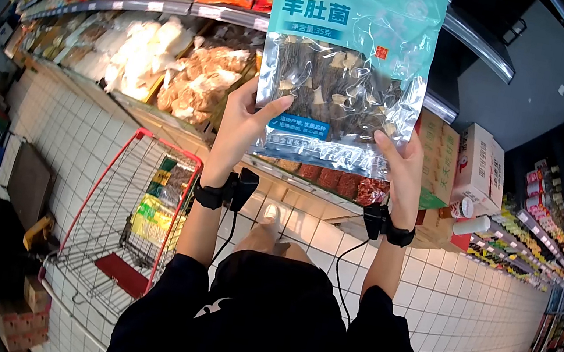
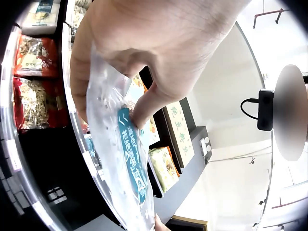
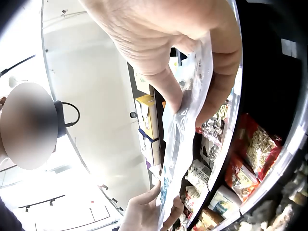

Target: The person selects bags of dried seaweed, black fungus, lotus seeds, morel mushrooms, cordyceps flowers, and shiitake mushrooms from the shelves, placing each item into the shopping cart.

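Note:
A teal and clear plastic bag of dried morel mushrooms (image 1: 338,88) is held upright in front of the body, its printed face toward the head camera. My left hand (image 1: 243,121) pinches its lower left edge, thumb on the front and fingers behind. On the lower right edge my right hand (image 1: 401,168) grips the same way. The left wrist view shows the left thumb beside the blue label (image 2: 132,156) of the bag. Seen edge-on in the right wrist view, the bag (image 3: 185,120) runs between the right thumb and fingers, with the left hand (image 3: 144,209) at its far end.
A red-rimmed shopping cart (image 1: 117,223) with bagged goods stands on the tiled floor at left. Ahead are shelves of packaged food and a bin of bagged dried goods (image 1: 201,80). Cartons (image 1: 481,168) are stacked at right, near more stocked shelves (image 1: 539,219).

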The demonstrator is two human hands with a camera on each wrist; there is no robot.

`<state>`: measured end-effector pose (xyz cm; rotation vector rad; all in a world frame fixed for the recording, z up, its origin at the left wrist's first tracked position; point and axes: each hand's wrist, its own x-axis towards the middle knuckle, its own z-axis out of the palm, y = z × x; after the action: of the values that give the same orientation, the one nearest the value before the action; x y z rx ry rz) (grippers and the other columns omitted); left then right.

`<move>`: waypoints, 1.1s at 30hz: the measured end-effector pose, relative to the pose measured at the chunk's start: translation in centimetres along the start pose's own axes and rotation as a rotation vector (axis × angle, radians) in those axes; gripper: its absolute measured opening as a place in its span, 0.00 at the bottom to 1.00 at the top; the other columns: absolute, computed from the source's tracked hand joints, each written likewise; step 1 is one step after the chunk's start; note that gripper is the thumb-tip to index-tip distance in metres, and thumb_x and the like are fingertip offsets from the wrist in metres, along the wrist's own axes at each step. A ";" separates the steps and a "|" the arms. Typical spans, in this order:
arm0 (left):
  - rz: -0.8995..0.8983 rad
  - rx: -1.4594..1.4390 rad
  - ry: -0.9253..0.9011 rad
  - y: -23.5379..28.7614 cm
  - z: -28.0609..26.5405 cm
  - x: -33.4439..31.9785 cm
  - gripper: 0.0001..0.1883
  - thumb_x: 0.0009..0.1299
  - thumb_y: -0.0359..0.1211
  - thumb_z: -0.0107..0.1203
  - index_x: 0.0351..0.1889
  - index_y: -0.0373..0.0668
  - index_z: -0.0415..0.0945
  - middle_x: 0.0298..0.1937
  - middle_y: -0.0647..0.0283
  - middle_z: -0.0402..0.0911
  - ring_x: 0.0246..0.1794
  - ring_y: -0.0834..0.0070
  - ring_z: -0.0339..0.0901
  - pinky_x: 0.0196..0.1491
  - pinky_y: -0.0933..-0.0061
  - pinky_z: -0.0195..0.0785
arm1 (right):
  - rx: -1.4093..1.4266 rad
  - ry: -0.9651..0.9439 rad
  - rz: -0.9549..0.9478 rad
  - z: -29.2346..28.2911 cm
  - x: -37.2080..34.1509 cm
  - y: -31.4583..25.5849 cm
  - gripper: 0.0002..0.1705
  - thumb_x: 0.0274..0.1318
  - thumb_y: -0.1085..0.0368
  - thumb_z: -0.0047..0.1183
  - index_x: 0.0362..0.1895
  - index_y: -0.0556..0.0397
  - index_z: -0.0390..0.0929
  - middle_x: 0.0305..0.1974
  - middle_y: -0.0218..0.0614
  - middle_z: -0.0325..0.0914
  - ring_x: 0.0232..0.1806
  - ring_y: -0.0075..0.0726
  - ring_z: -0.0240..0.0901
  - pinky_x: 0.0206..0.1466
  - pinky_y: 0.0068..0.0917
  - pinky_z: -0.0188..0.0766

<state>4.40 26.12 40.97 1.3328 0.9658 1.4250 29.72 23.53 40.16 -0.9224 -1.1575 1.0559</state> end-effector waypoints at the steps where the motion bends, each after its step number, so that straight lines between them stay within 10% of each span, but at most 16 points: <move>1: 0.021 -0.003 0.014 0.0 -0.5 -0.6 0.16 0.64 0.36 0.61 0.46 0.37 0.75 0.24 0.75 0.73 0.16 0.92 0.59 0.17 0.86 0.47 | 0.024 -0.014 0.020 0.4 -0.2 0.2 0.20 0.53 0.69 0.60 0.50 0.58 0.71 0.43 0.32 0.77 0.42 0.19 0.72 0.48 0.20 0.68; 9: -0.031 -0.034 0.130 -0.5 -5.4 -4.7 0.19 0.64 0.34 0.61 0.50 0.34 0.73 0.40 0.64 0.80 0.38 0.83 0.74 0.44 0.80 0.65 | 0.055 -0.175 0.098 4.6 -0.1 3.1 0.19 0.52 0.70 0.61 0.48 0.58 0.72 0.41 0.31 0.78 0.40 0.18 0.72 0.45 0.18 0.68; 33: -0.123 0.035 0.683 -3.1 -29.0 -19.0 0.15 0.65 0.31 0.59 0.47 0.35 0.73 0.37 0.70 0.79 0.36 0.88 0.72 0.40 0.83 0.66 | -0.052 -0.903 0.286 31.6 -0.7 15.4 0.20 0.52 0.65 0.62 0.48 0.57 0.72 0.40 0.28 0.77 0.38 0.17 0.71 0.41 0.18 0.68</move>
<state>-24.39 9.95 29.99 0.7850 1.4841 1.8103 -3.90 27.83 30.80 -0.6550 -1.8201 1.7755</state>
